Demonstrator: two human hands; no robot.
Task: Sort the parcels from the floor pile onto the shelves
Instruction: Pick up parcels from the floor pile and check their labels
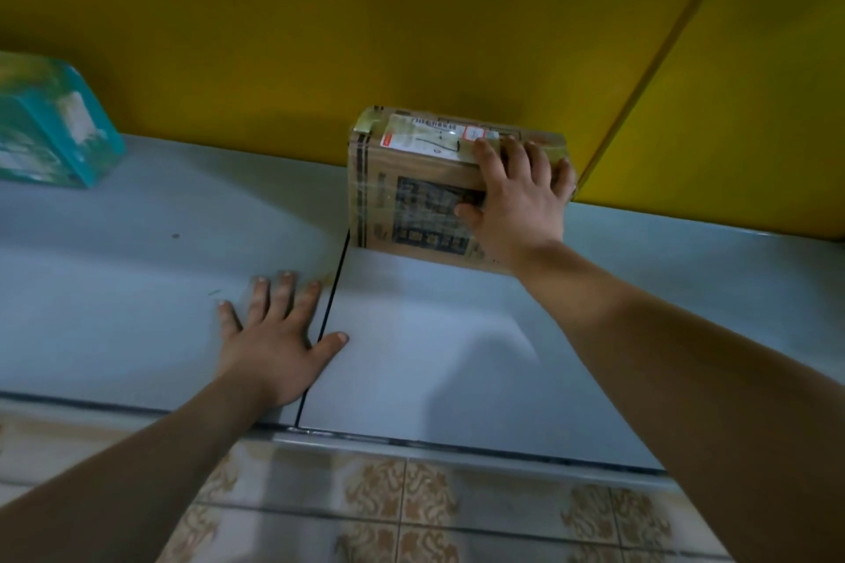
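Our right hand point(516, 192) grips the cardboard parcel point(411, 206) by its top front edge. The fingers spread and curl over the top, and the thumb presses on the printed front face. The parcel stands on the grey shelf point(137, 288). Its far side is at the yellow wall point(411, 14) beyond our fingertips, and a white shipping label point(430, 135) on its top lies just left of our fingers.

Our left hand point(274, 347) lies flat on the shelf, nearer to us and left of the right hand, fingers straight and spread, holding nothing. Its thumb reaches across the dark seam point(331, 288) between two shelf panels.

Far to the left of that hand a blurred teal package point(50, 128) sits by the wall. Patterned floor tiles point(411, 503) show below our forearms.
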